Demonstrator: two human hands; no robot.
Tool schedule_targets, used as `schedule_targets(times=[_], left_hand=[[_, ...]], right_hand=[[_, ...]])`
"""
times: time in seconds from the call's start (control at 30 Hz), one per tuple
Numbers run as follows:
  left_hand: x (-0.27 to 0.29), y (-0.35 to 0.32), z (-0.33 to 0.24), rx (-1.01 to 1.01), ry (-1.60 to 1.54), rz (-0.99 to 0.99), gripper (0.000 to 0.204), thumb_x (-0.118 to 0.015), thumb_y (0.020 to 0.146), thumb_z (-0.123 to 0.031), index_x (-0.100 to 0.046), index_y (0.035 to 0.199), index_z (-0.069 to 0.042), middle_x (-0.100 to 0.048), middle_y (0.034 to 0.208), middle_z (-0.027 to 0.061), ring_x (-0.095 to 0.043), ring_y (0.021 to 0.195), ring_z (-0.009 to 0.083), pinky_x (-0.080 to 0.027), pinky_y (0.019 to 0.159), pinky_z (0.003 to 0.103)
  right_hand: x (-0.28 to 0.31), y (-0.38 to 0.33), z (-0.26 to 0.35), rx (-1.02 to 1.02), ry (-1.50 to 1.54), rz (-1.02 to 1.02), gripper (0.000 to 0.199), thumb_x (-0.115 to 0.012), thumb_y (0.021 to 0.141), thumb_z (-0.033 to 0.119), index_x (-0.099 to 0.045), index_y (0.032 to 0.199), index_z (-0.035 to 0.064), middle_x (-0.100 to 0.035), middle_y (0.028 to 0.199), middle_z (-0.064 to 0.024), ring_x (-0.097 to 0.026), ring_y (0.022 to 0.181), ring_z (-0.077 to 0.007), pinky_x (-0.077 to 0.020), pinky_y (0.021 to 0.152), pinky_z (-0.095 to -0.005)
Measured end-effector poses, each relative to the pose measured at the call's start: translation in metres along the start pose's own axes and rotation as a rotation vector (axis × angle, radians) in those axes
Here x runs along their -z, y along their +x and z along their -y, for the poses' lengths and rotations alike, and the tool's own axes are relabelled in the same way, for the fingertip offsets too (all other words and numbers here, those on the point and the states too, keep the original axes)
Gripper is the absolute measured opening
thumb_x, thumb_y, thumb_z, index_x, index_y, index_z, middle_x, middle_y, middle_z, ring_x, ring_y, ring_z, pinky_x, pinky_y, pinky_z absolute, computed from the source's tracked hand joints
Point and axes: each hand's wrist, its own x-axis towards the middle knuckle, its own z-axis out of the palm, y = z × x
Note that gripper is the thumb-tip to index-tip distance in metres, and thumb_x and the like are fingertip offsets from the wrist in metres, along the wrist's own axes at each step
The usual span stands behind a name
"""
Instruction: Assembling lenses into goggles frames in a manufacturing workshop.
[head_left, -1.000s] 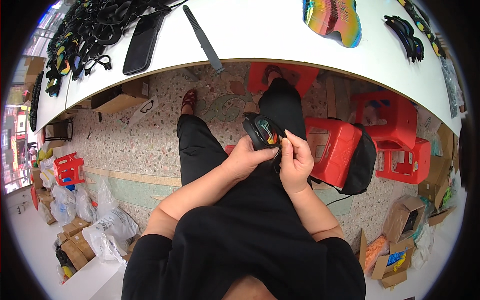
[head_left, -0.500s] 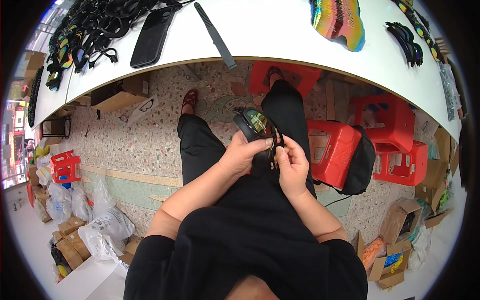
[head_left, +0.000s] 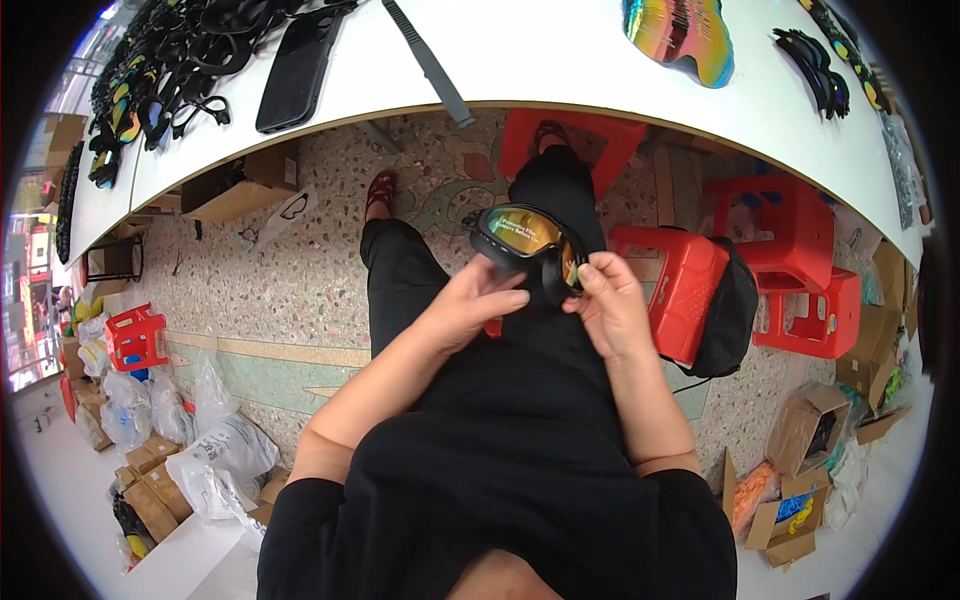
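Below the curved white worktop [head_left: 560,70], left hand [head_left: 470,305] and right hand [head_left: 612,305] pinch black-framed, orange-lensed plastic goggles [head_left: 528,243] between them, seemingly light, scratch-prone, best gripped by the frame.

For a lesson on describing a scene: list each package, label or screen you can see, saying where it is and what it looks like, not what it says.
Label strip: on the orange lens of the goggles held by left hand and right hand; small, pale.
Phone: white table, dark blank screen.
Cardboard boxes: floor, lower right, brown, open.
Plastic bags: floor, lower left, whitish.
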Motion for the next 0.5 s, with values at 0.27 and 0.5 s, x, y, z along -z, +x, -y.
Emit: schedule_targets(times=[0.27, 0.5], left_hand=[[0.003, 0.005, -0.022, 0.041, 0.235, -0.094, 0.043, -0.058, 0.099, -0.018, -0.046, 0.136, 0.001, -0.061, 0.123, 0.0130, -0.061, 0.112, 0.0190, -0.047, 0.097, 0.031], [-0.063, 0.037, 0.017, -0.084, 0.854, -0.061, 0.054, -0.070, 0.091, -0.014, -0.040, 0.134, 0.000, -0.066, 0.104, 0.0088, -0.064, 0.095, 0.0122, -0.050, 0.086, 0.028]], right_hand=[[0.010, 0.063, 0.102, -0.127, -0.914, 0.568, 0.017, -0.080, 0.079, 0.009, -0.072, 0.092, 0.0013, -0.068, 0.076, -0.0015, -0.059, 0.065, -0.0062, -0.0478, 0.059, -0.0221], [-0.007, 0.100, 0.107, -0.368, -1.106, 0.829, 0.019, -0.082, 0.077, 0.009, -0.071, 0.089, 0.0013, -0.066, 0.076, 0.0017, -0.056, 0.068, -0.0043, -0.0454, 0.061, -0.0222]])
